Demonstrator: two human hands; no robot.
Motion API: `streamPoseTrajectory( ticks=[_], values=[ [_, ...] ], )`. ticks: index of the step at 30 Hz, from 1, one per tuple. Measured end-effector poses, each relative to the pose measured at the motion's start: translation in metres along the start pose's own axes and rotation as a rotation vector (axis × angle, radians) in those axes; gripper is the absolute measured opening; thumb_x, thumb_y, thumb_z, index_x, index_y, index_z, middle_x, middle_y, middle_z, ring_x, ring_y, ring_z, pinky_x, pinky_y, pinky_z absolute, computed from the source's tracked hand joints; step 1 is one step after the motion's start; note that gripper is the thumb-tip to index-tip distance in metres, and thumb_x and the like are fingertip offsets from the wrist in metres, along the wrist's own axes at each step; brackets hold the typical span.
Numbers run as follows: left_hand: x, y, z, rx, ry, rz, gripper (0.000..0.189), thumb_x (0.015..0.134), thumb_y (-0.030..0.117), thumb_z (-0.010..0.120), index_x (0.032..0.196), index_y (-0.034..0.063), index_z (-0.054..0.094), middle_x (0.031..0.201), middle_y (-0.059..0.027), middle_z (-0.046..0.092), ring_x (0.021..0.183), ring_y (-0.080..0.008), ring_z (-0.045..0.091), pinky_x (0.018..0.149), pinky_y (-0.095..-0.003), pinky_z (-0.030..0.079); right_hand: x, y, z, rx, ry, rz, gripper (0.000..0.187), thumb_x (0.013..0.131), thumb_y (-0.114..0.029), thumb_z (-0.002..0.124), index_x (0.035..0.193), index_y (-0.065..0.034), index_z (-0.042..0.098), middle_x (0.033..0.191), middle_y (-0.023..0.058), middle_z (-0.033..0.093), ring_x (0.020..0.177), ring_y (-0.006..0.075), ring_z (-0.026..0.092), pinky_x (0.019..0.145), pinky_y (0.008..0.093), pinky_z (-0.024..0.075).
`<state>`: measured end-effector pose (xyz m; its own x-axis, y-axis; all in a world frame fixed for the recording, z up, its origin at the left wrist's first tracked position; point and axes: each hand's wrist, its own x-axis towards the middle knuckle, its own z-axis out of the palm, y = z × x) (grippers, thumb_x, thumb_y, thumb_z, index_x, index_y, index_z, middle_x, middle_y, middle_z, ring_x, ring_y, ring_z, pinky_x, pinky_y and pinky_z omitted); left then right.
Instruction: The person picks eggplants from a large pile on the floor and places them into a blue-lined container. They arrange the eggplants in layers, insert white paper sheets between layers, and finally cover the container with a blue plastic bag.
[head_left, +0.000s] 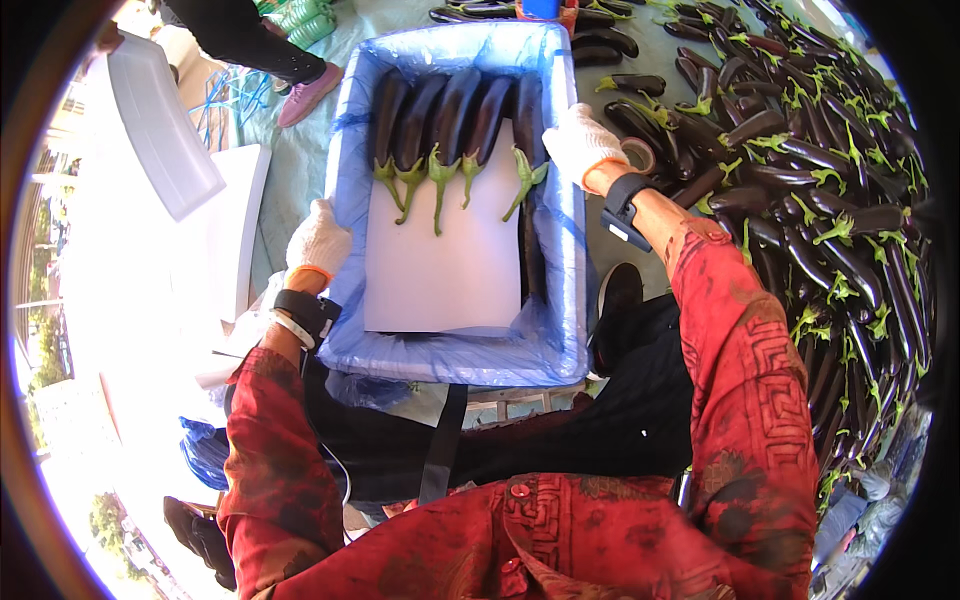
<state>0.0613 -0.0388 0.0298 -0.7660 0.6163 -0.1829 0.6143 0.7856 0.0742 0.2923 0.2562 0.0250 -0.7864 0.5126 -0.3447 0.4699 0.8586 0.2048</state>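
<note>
Between my knees stands a white foam box (459, 369) lined with thin blue plastic film. My left hand (319, 238), in a white knit glove, grips its left rim. On the opposite side, my gloved right hand (585, 144) holds the right rim, higher up. Inside, several dark eggplants (452, 112) lie side by side at the far end, their green stems towards me. They rest on a white sheet (442, 285), which hides most of what is under it. Another eggplant (532, 255) shows along the sheet's right edge.
A large heap of eggplants (810, 180) covers the ground at right. A tape roll (637, 155) lies by my right hand. White foam pieces (161, 120) are at left, near blue strapping (225, 97). Another person's leg (251, 41) and pink shoe (310, 95) are at upper left.
</note>
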Motion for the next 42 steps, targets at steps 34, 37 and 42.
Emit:
streamPoseTrajectory(
  ticks=[34, 37, 42],
  values=[
    [-0.013, -0.026, 0.029, -0.010, -0.006, 0.496, 0.064, 0.089, 0.024, 0.058, 0.141, -0.0031, 0.032, 0.102, -0.0315, 0.066, 0.091, -0.0429, 0.069, 0.079, -0.0433, 0.056, -0.266, 0.168, -0.191, 0.243, 0.284, 0.661, 0.041, 0.092, -0.030, 0.060, 0.113, 0.0049, 0.066, 0.090, 0.0133, 0.070, 0.080, 0.0193, 0.063, 0.075, 0.0333, 0.0495],
    [-0.017, -0.024, 0.027, -0.211, -0.046, 0.310, 0.069, 0.088, 0.026, 0.058, 0.144, -0.0031, 0.029, 0.102, -0.0318, 0.066, 0.091, -0.0438, 0.068, 0.079, -0.0433, 0.055, -0.285, 0.101, -0.199, 0.719, 0.480, 0.549, 0.042, 0.094, -0.028, 0.060, 0.124, 0.0015, 0.063, 0.107, 0.0110, 0.068, 0.091, 0.0175, 0.063, 0.082, 0.0307, 0.0500],
    [-0.020, -0.019, 0.025, -0.223, 0.008, 0.248, 0.069, 0.088, 0.028, 0.058, 0.141, -0.0031, 0.028, 0.097, -0.0304, 0.067, 0.083, -0.0436, 0.069, 0.074, -0.0458, 0.055, -0.198, -0.046, -0.095, 1.583, -0.183, 0.104, 0.057, 0.091, -0.031, 0.068, 0.136, 0.0014, 0.053, 0.112, 0.0086, 0.064, 0.101, 0.0163, 0.060, 0.092, 0.0322, 0.0477]
  ],
)
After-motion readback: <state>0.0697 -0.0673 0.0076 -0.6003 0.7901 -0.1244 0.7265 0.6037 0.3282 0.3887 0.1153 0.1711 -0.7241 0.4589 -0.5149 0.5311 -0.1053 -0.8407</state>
